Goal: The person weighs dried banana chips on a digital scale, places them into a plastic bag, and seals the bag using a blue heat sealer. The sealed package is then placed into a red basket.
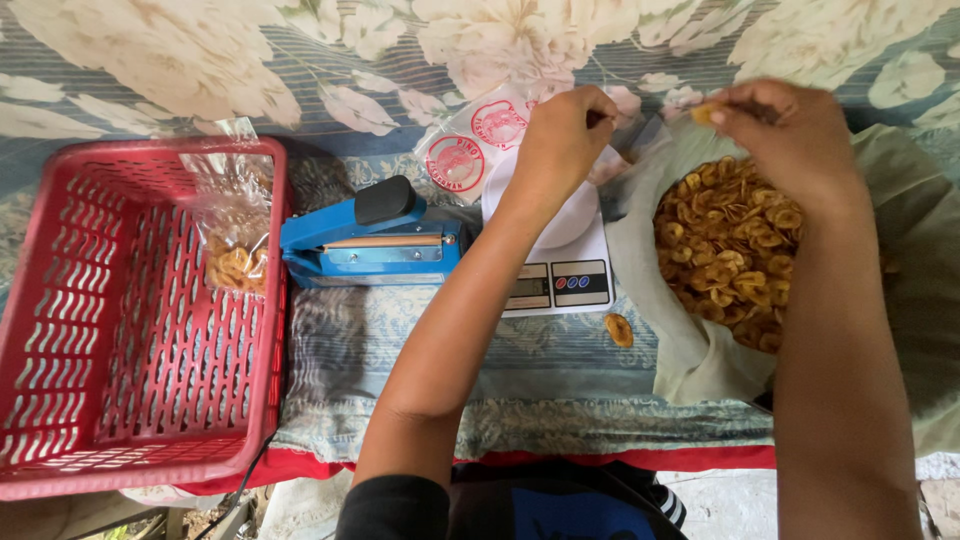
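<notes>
My left hand (562, 128) is closed on the top of a clear plastic bag (620, 160) that stands on a white kitchen scale (560, 270). My right hand (790, 125) pinches a yellow fried chip (703, 113) just above a large open sack of chips (730, 245). The bag is mostly hidden behind my left hand and forearm. One loose chip (619, 329) lies on the cloth beside the scale.
A blue heat sealer (370, 240) sits left of the scale. A red plastic basket (130, 320) at the left holds one filled bag of chips (235, 240). Empty printed bags (475, 140) lie behind the scale. A floral cloth (400, 350) covers the table.
</notes>
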